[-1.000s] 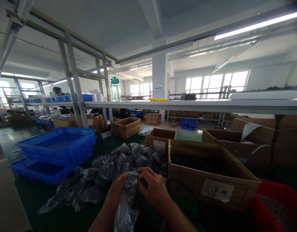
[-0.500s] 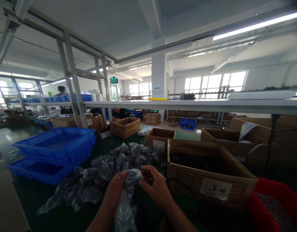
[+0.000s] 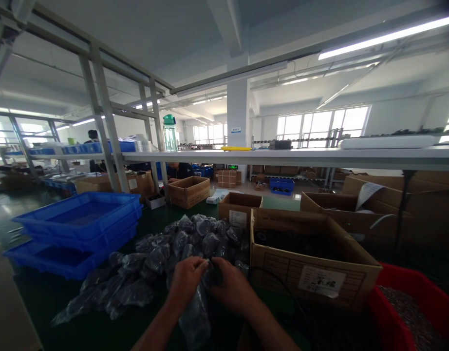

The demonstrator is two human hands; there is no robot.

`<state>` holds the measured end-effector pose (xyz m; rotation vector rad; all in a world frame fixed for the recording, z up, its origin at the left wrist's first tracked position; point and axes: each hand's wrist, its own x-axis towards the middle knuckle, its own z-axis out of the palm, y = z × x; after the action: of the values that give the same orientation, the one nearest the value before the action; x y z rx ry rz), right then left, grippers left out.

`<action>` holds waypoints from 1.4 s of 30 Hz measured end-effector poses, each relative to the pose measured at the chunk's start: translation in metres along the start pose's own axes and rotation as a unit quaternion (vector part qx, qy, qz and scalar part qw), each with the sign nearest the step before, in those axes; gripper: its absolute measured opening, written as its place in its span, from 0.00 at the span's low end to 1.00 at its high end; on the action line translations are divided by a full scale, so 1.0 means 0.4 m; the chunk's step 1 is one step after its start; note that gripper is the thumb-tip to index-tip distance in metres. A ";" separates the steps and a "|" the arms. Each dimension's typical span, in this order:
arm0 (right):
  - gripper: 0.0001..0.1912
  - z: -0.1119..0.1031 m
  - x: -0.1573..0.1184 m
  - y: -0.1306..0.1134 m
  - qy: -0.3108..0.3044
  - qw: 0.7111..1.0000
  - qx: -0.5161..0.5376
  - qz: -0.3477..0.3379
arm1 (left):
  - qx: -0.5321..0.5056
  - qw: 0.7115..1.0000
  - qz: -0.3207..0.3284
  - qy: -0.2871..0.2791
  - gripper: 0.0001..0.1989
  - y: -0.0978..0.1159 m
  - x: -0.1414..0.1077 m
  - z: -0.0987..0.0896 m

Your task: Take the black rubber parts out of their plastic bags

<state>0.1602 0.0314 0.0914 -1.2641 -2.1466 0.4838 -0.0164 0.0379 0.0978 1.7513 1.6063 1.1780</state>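
Observation:
My left hand (image 3: 187,282) is closed, its thumb and fingers pinching the top of a clear plastic bag (image 3: 196,319) that hangs down toward me. Close against it, my right hand (image 3: 232,286) curls around a dark object (image 3: 213,274) at the bag's upper end; its kind is hard to make out in shadow. Just beyond both hands spreads a heap of dark parts wrapped in clear plastic bags (image 3: 195,234), with more bagged parts (image 3: 127,295) lying to the left.
Stacked blue trays (image 3: 78,219) stand at left. An open cardboard box (image 3: 315,273) with dark contents sits right of the hands, beside a red bin (image 3: 396,312) of small metal pieces. A shelf (image 3: 283,157) with a green-lidded bottle (image 3: 169,134) crosses behind. A person (image 3: 179,169) sits beyond.
My hands have come closer together. The right hand, earlier with fingers apart beside the bag's top, now closes around a dark object there. The view has shifted slightly.

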 end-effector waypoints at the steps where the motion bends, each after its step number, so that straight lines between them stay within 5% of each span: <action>1: 0.35 0.018 0.000 0.007 -0.015 1.000 -0.005 0.006 | 0.013 1.000 0.011 -0.009 0.13 -0.004 0.004 0.017; 6: 0.33 0.019 0.012 0.042 -0.014 0.996 -0.077 0.031 | 0.071 0.996 0.045 -0.009 0.14 -0.022 0.006 0.054; 10: 0.23 -0.022 0.044 0.068 0.004 0.983 -0.176 0.045 | 0.088 0.994 0.070 0.002 0.12 -0.011 -0.002 0.041; 15: 0.10 -0.008 0.081 0.098 -0.030 0.971 -0.229 0.067 | 0.044 0.996 0.075 0.023 0.11 0.040 0.003 0.009; 22: 0.16 -0.049 0.086 0.074 0.062 0.987 -0.133 0.069 | -0.067 0.993 -0.016 0.094 0.12 0.061 0.014 -0.112; 25: 0.21 -0.047 0.080 0.033 0.135 0.987 0.056 0.069 | -0.102 0.991 -0.045 0.073 0.12 0.066 -0.019 -0.110; 27: 0.21 -0.018 0.069 -0.002 0.166 0.939 0.294 0.068 | -0.115 0.992 -0.042 0.043 0.17 0.081 -0.046 -0.085; 29: 0.23 0.019 0.052 -0.036 0.168 0.853 0.492 0.057 | -0.127 0.992 -0.023 0.014 0.20 0.100 -0.069 -0.058; 31: 0.21 0.046 0.032 -0.065 0.151 0.802 0.576 0.045 | -0.139 0.990 -0.008 -0.013 0.22 0.118 -0.087 -0.043; 33: 0.18 0.049 0.012 -0.084 0.128 0.788 0.600 0.041 | -0.147 0.989 0.000 -0.034 0.26 0.129 -0.099 -0.044; 37: 0.15 -0.004 -0.014 -0.104 0.079 0.842 0.533 0.025 | -0.089 0.994 0.030 -0.054 0.25 0.125 -0.115 -0.073; 42: 0.07 -0.063 -0.023 -0.128 0.102 0.941 0.321 -0.018 | 0.152 0.985 0.078 -0.033 0.21 0.119 -0.130 -0.091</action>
<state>0.1465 -0.0012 0.1373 -0.8547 -1.6316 0.9044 -0.0175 -0.0282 0.1414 2.1178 1.7053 0.9696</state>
